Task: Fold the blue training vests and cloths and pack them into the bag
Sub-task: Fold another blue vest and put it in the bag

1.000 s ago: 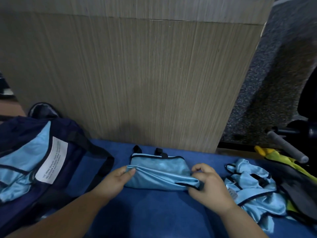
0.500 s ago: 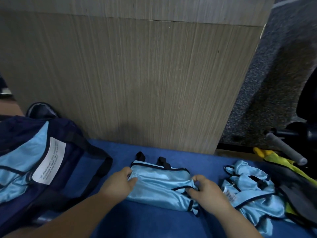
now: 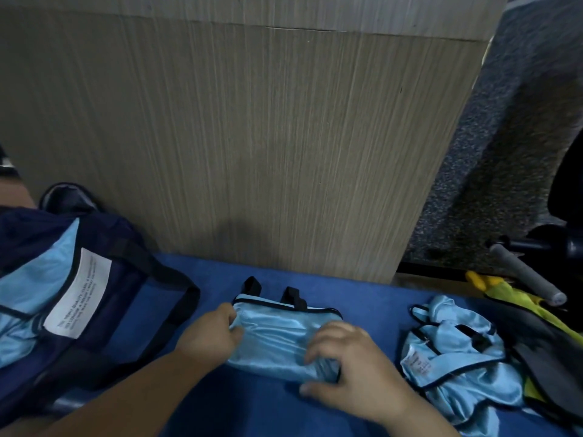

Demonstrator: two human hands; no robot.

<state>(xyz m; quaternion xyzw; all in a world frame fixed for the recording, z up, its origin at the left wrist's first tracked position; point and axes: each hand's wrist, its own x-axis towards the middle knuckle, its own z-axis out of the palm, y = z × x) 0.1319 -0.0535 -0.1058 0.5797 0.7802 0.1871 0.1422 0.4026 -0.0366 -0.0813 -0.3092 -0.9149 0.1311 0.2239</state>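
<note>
A folded light-blue training vest (image 3: 277,335) with black trim and two black loops lies on the blue surface (image 3: 220,275). My left hand (image 3: 208,337) pinches its left edge. My right hand (image 3: 350,370) rests on its right end, fingers curled over the fold and thumb at the near edge. An open navy bag (image 3: 94,310) with a white label stands at the left, light-blue cloth inside it. More light-blue vests (image 3: 454,357) lie crumpled at the right.
A tall wood-grain panel (image 3: 252,137) rises just behind the blue surface. At the far right lie yellow and dark cloths (image 3: 536,313) and a grey padded handle (image 3: 523,272). Grey carpet (image 3: 504,152) shows beyond.
My right hand moved from pinching the vest's right corner to lying over its right end. The vest's near edge has been rolled inward. My left hand kept its hold.
</note>
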